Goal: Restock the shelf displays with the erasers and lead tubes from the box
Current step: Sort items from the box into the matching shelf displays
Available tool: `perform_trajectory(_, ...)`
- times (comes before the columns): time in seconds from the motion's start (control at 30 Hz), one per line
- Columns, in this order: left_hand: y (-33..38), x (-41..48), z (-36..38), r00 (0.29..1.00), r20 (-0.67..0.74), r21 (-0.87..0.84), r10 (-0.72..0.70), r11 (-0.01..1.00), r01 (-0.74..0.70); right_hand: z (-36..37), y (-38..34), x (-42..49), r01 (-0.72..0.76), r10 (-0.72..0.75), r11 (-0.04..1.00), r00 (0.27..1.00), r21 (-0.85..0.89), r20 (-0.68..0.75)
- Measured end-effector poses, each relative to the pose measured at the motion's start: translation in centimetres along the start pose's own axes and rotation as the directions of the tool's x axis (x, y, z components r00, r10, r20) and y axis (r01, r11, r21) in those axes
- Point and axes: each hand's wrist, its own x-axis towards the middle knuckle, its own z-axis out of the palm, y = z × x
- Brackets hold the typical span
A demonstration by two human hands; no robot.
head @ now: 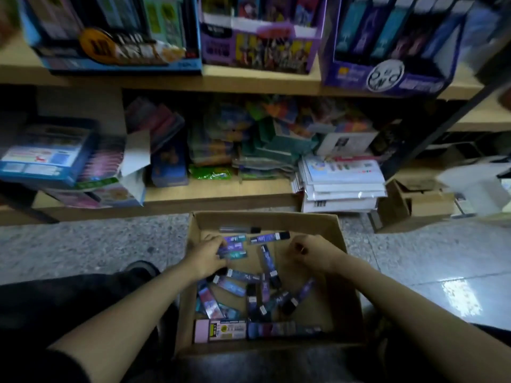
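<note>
Tucked against the near wall of the cardboard box (262, 221), below both wrists, lie a flat pink pack (219, 330) with a yellow label and a dark purple pack (282, 328). Loose lead tubes (265, 294) are scattered over the box floor between the forearms: slim, purple and blue, with black caps, lying crosswise over one another. One more tube (269, 238) lies just beyond the fingertips, near the far wall. The left hand (210, 257) is down in the box with its fingers curled round a small bundle of tubes (233, 247). The right hand (307, 251), just to the side of it, is closed in a loose fist with nothing showing inside. Beyond both hands, purple display boxes (260, 51) stand on the wooden shelf (262, 81).
</note>
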Motion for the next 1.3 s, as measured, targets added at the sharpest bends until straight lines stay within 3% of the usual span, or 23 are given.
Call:
perform_trajectory(0.13,-1.8,2.3,3.7,0.996,-0.017,0.095,-0.088,0.991,0.090,4.2,3.0,2.0,-0.103,0.101,0.984,0.995,0.143,0.025)
perform_trajectory(0.3,-4.0,5.2,5.2,0.996,-0.067,0.190,-0.056,0.979,0.068,8.2,4.9,5.4,-0.083,0.089,0.990,0.995,0.115,-0.050)
perform_trajectory(0.47,-5.3,7.6,5.2,0.998,-0.057,0.313,-0.017,0.949,0.034,9.8,4.8,9.6,0.034,-0.035,0.999,0.998,-0.009,-0.046)
perform_trajectory(0.6,-5.3,8.2,6.0,0.998,-0.061,0.447,-0.025,0.893,0.050,10.8,4.3,11.5,0.049,-0.061,0.982,0.996,-0.184,-0.061)
perform_trajectory(0.7,-5.4,8.7,6.0,0.997,-0.062,0.414,-0.047,0.908,0.069,11.4,3.9,11.4,0.029,-0.058,0.972,0.991,-0.232,-0.118)
perform_trajectory(1.07,-5.1,8.7,6.8,1.000,-0.015,0.422,0.011,0.906,-0.003,14.0,1.3,9.2,-0.214,0.232,0.967,0.964,0.136,-0.129)
perform_trajectory(1.3,-4.6,8.4,6.9,0.998,0.064,0.338,0.025,0.940,-0.045,14.7,1.3,8.6,-0.227,0.268,0.931,0.957,0.287,-0.110)
